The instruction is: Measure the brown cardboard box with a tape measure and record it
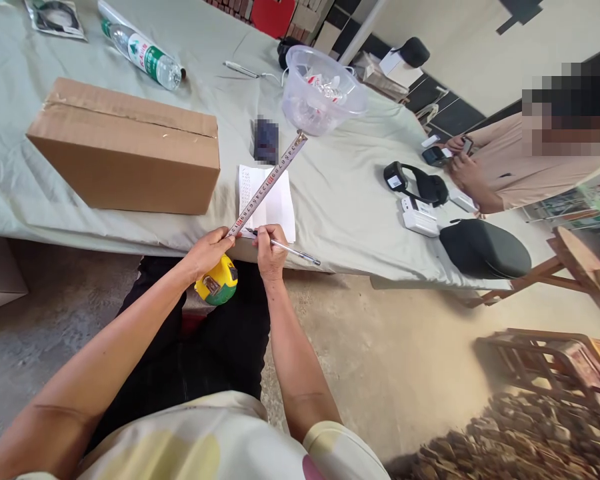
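My left hand (212, 253) is closed on the blade of a tape measure, pinching it near the table's front edge. The yellow and green tape measure case (217, 281) hangs just below that hand. Its extended blade (265, 190) slants up and to the right across a sheet of paper (279, 200) with handwriting down its left side. In my right hand (272, 250) is a pen (296, 252), its tip at the lower part of the paper. A cardboard box (130, 150) stands left of the paper, its top flaps closed.
Behind the paper are a dark phone-like object (266, 140) and a clear plastic basin (325, 90) with wrappers. A water bottle (143, 55) lies at the back left. At right, a black headset (415, 185), white adapter (420, 217) and dark case (485, 249) lie near another person (540, 157).
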The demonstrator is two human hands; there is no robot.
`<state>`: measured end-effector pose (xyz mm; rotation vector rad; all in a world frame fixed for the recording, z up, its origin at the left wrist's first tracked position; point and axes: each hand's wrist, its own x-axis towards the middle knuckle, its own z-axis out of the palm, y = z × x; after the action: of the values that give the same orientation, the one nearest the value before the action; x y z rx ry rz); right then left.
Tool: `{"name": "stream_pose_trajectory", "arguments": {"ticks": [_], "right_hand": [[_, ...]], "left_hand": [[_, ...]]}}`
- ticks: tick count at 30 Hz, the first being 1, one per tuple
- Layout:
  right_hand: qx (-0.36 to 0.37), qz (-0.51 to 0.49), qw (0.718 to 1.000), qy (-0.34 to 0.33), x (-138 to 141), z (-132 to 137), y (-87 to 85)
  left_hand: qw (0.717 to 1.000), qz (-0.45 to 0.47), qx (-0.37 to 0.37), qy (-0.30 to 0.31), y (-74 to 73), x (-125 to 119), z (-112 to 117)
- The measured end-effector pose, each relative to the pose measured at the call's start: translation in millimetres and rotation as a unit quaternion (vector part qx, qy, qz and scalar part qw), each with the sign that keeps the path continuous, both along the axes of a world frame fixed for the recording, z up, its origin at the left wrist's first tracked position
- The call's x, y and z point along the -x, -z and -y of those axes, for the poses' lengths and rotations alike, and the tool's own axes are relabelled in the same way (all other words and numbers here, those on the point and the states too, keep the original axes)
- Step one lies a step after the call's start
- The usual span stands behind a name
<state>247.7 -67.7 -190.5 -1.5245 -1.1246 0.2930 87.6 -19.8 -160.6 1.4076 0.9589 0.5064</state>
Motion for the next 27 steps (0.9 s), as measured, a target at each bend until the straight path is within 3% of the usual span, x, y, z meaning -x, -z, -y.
{"name": "stream_pose_trajectory", "arguments": {"ticks": [9,27], "right_hand": [[0.001,0.033,0.999,-0.004,-1.3,-3.5,5.2],[0.013,0.041,0.998,-0.036,0.6,-3.0,0.0]], "left_hand": [[0.998,-0.052,-0.028,-0.001,-4.3,1.3,6.3],[0.999,-0.026,-0.026,-0.024,-2.8,-2.1,10.2]]}}
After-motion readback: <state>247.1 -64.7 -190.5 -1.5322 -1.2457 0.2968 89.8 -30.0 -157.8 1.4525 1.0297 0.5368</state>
